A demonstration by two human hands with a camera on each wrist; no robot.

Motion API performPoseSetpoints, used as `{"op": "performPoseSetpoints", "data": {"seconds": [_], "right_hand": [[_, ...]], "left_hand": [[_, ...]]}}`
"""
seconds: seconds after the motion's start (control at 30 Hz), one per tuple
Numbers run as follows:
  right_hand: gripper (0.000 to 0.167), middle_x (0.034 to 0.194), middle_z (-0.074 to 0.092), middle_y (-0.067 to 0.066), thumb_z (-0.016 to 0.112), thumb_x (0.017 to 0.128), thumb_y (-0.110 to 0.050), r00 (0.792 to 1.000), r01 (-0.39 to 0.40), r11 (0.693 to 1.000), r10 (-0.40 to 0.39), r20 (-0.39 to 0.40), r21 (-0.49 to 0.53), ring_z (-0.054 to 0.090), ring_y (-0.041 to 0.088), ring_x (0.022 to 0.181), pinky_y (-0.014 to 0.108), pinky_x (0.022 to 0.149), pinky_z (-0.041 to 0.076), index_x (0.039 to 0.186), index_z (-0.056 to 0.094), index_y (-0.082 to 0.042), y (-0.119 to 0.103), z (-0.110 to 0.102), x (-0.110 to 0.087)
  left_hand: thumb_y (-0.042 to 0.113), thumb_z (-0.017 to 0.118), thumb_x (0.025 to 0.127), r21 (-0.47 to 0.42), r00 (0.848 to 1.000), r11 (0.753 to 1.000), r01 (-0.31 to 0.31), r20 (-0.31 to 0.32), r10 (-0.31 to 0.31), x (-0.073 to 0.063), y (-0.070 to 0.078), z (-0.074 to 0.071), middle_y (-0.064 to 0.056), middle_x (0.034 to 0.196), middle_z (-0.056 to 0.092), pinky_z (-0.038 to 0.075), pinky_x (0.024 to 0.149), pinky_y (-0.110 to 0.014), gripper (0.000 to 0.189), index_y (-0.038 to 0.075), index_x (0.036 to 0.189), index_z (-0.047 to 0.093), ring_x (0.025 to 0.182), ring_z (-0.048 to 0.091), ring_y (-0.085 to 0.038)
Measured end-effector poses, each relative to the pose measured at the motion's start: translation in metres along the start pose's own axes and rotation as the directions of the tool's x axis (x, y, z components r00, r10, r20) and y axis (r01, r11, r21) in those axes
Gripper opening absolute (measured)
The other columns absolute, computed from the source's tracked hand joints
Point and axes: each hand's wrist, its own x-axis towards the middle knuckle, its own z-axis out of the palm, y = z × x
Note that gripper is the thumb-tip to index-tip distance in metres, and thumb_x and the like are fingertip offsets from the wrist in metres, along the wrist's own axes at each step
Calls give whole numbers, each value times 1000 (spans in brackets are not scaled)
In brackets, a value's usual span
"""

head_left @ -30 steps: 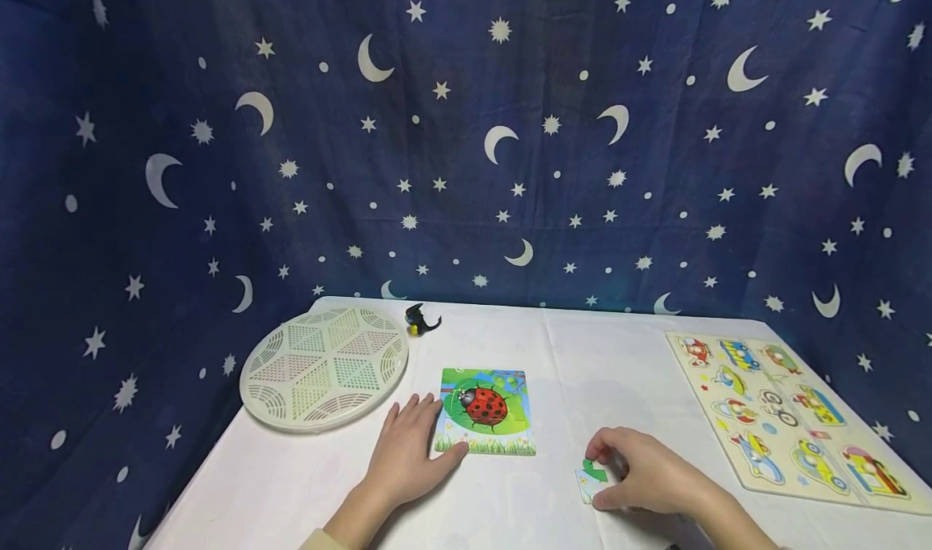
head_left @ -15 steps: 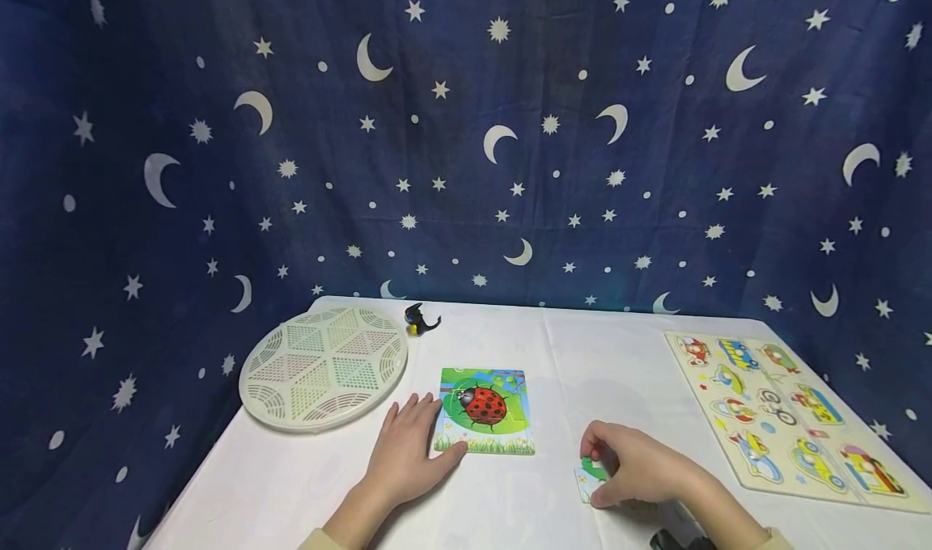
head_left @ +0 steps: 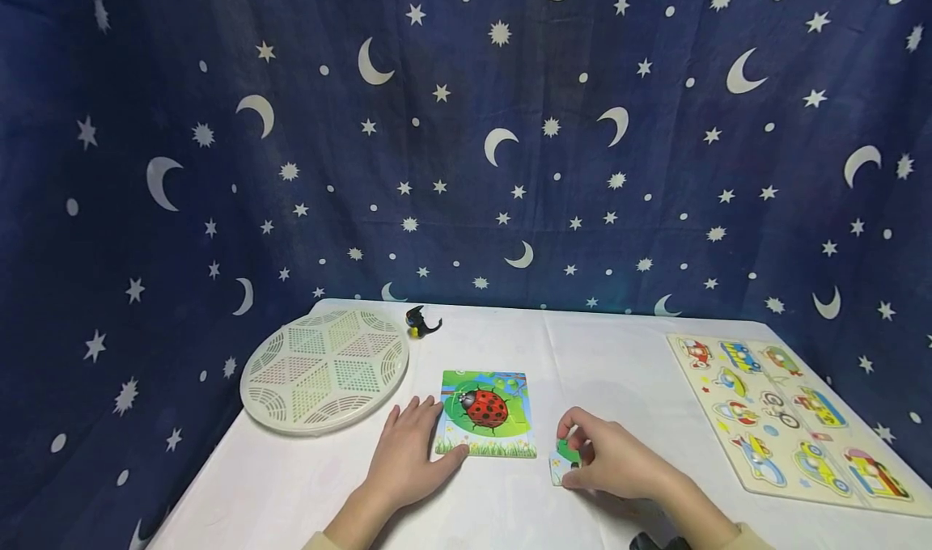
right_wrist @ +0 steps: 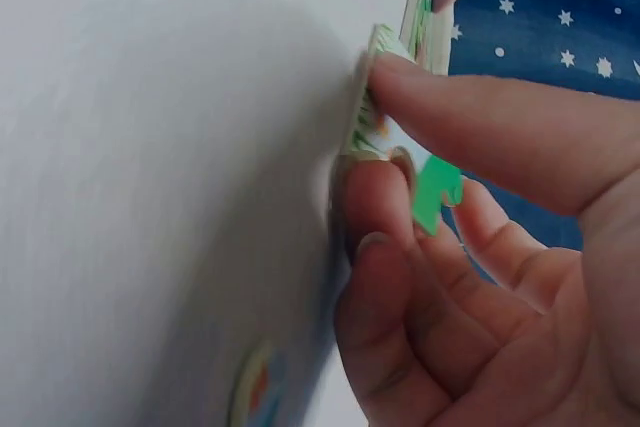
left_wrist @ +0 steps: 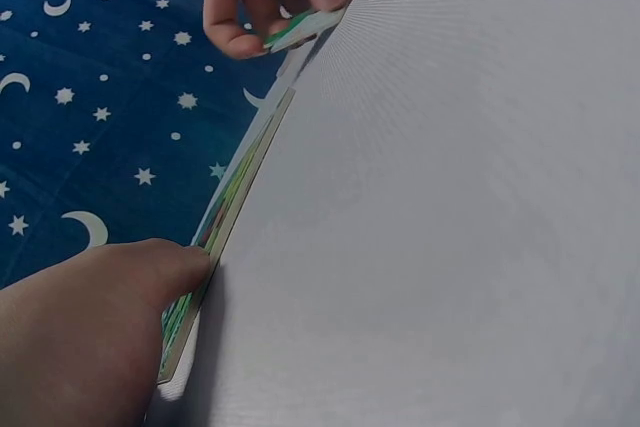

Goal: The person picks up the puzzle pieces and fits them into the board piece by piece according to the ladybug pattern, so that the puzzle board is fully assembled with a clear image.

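Observation:
A square ladybug puzzle board (head_left: 485, 414) lies on the white table in front of me. My left hand (head_left: 411, 453) rests beside it, fingers fairly straight along its left side and thumb touching its lower left edge. In the left wrist view that thumb presses the edge of the board (left_wrist: 232, 197). To the right of the board, my right hand (head_left: 615, 457) pinches a small green and white jigsaw piece (head_left: 559, 469) between thumb and fingers. The right wrist view shows the piece (right_wrist: 435, 187) tilted close to the tabletop, partly covered by the thumb.
A round perforated tray (head_left: 324, 370) sits at the left. Behind the puzzle stands a small black toy figure (head_left: 421, 322). A wooden vehicle puzzle (head_left: 782, 420) lies along the right side. A blue star-and-moon curtain (head_left: 466, 170) hangs behind the table (head_left: 524, 509).
My right hand has moved left with the jigsaw piece, closer to the ladybug board. The left hand has stayed where it was.

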Motion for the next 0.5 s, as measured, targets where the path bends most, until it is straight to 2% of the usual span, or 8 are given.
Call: {"op": "performPoseSetpoints", "data": {"seconds": [0.27, 0.5], "right_hand": [[40, 92, 59, -1, 84, 85, -16, 996, 22, 1000, -23, -82, -12, 56, 11, 63, 27, 53, 48, 114, 55, -15, -2, 9, 15], [31, 91, 57, 0, 80, 89, -16, 995, 44, 999, -42, -89, 25, 50, 11, 60, 26, 51, 46, 113, 59, -14, -15, 15, 23]], "left_hand": [[59, 67, 89, 1, 1000, 1000, 3, -3, -3, 1, -1, 1, -19, 145, 56, 24, 119, -61, 76, 2, 139, 60, 140, 45, -42], [59, 67, 89, -3, 1000, 1000, 5, 7, -5, 1, 0, 1, -20, 145, 56, 24, 119, -61, 77, 2, 140, 59, 141, 44, -41]]}}
